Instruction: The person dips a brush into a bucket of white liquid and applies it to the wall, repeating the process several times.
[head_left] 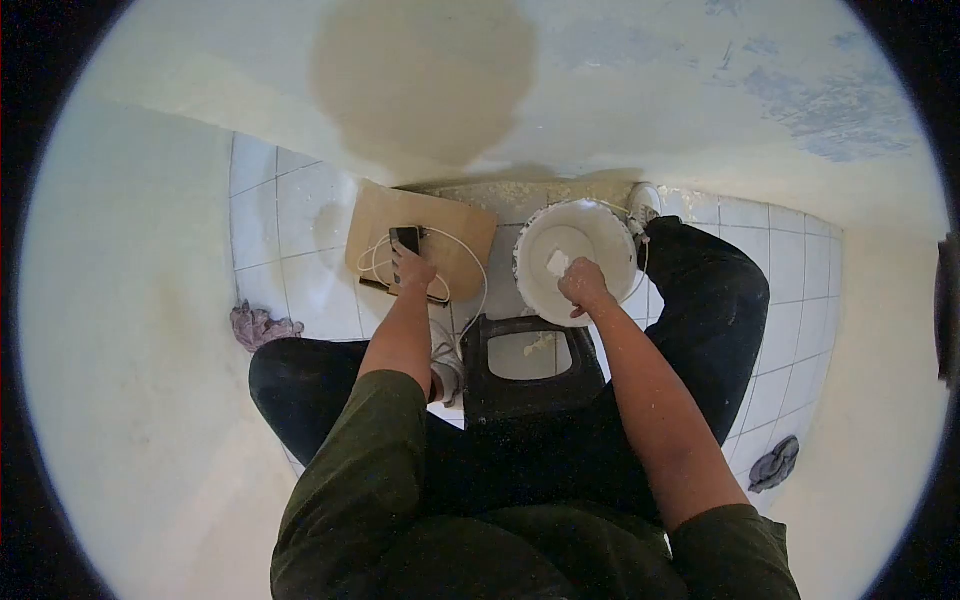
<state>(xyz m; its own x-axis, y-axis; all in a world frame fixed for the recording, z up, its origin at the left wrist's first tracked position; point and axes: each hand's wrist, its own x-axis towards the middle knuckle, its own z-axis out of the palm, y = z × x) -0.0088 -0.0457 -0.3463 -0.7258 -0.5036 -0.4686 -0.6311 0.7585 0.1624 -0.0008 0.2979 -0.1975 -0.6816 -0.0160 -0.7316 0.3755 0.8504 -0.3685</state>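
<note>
My left hand (413, 270) is over a cardboard sheet (468, 232), its fingers closed at the lower end of a black phone (406, 237). Part of the phone is hidden under those fingers. A white cable (467, 248) loops around it. In my right hand (583, 284) is a putty knife (558, 263), its blade coated white and its handle hidden in my fist. The blade is over the inside of a white bucket (521, 262) whose rim is smeared with white paste. White specks dot my right forearm.
A black plastic stool (485, 385) with an opening stands between my legs. Crumpled rags lie on the tiled floor, one at left (262, 326) and a grey one at right (774, 464). Ahead rises a patchy wall (620, 110); my shoe (645, 203) is beside the bucket.
</note>
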